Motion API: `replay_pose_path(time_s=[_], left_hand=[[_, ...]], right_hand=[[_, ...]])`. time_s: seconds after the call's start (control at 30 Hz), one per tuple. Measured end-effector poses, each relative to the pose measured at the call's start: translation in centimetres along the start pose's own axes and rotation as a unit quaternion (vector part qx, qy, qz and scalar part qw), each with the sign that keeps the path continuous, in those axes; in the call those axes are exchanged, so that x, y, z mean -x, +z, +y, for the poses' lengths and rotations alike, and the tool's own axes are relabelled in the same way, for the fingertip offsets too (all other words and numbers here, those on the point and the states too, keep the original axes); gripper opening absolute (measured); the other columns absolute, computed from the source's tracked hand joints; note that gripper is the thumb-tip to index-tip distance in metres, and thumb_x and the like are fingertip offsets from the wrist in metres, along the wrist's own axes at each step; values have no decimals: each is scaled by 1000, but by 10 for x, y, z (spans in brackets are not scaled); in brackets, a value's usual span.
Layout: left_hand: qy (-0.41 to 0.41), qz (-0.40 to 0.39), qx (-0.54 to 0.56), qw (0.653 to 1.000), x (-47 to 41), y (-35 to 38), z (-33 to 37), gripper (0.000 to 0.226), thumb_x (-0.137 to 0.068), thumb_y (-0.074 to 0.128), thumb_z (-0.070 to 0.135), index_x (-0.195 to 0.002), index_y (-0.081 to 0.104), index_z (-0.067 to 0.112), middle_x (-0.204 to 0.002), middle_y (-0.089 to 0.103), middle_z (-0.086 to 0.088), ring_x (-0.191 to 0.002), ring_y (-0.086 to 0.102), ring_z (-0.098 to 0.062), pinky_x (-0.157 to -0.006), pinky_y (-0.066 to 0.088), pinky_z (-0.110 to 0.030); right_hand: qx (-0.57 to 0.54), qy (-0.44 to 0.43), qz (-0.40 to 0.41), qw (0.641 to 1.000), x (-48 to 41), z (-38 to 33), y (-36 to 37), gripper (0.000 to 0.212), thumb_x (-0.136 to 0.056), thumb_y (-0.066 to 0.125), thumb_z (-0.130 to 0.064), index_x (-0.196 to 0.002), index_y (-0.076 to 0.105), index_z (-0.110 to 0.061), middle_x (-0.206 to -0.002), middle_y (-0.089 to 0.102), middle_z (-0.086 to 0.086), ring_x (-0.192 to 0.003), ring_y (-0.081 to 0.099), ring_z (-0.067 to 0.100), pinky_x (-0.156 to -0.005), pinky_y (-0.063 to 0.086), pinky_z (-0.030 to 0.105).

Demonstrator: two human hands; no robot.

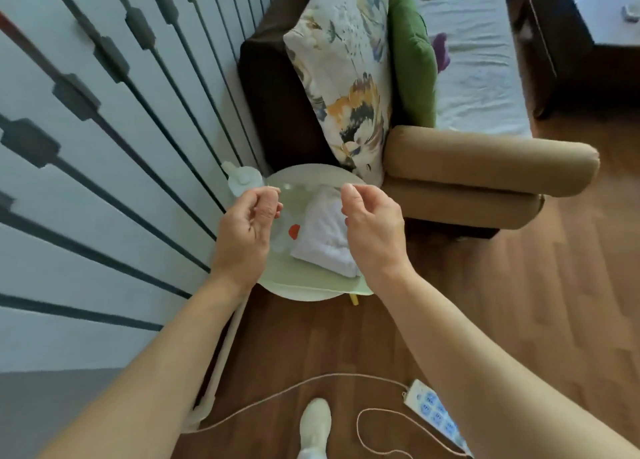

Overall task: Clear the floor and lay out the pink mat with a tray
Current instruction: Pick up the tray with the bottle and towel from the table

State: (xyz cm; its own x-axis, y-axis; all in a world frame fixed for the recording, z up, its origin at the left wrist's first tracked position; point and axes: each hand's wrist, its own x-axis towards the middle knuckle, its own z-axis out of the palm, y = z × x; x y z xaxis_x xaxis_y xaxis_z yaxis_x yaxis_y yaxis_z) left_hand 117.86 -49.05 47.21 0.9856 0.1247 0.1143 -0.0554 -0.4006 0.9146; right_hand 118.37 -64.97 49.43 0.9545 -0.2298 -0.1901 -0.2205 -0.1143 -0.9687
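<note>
My left hand [247, 230] and my right hand [372, 230] are raised over a small round side table [304, 295] beside the wall. Between them I see the faint rim of a clear round tray [308, 185]; each hand pinches one side of it. Through the tray a folded white towel [329, 243] and a small red spot [294, 231] show on the table's pale green cover [298, 278]. No pink mat is in view.
A brown sofa with a tan armrest [485, 167], a floral cushion [346, 77] and a green cushion [414, 56] stands behind the table. A clear bottle [240, 178] sits by the wall. On the wooden floor lie a power strip [436, 413] with its cord [277, 394], near my foot [315, 424].
</note>
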Motion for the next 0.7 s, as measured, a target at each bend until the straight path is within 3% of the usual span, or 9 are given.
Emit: replay_pose_path(time_s=[0.27,0.4,0.57,0.7], left_hand=[[-26,8,-45,999,-31,0,-125,32,-90,44,47,-99,61,22,-86,63,13,-84,60,-1,-73,46,-13],[-93,15,-136,986,-46,11,-205,31,-95,46,40,-103,60,13,-95,62,0,-90,58,-19,-73,42,-26],[-131,-11,-236,963,-64,27,-275,48,-95,39,48,-117,58,11,-121,60,-9,-111,55,-28,-93,46,-45],[-164,5,-301,939,-74,32,-304,53,-94,38,51,-127,50,11,-135,47,-10,-125,43,-28,-103,38,-46]], right_hand=[[35,39,24,998,-48,95,46,26,-95,48,-34,-108,62,-16,-86,57,-17,-80,54,0,-67,39,11],[80,72,36,994,-73,158,57,27,-96,47,-35,-111,60,-16,-84,53,-21,-79,52,-3,-65,37,12],[133,98,33,986,-100,216,73,36,-96,45,-37,-123,55,-14,-117,60,-1,-108,55,16,-92,46,34],[206,81,71,973,-117,248,83,38,-94,46,-37,-125,53,-15,-124,55,2,-116,48,21,-103,38,44]])
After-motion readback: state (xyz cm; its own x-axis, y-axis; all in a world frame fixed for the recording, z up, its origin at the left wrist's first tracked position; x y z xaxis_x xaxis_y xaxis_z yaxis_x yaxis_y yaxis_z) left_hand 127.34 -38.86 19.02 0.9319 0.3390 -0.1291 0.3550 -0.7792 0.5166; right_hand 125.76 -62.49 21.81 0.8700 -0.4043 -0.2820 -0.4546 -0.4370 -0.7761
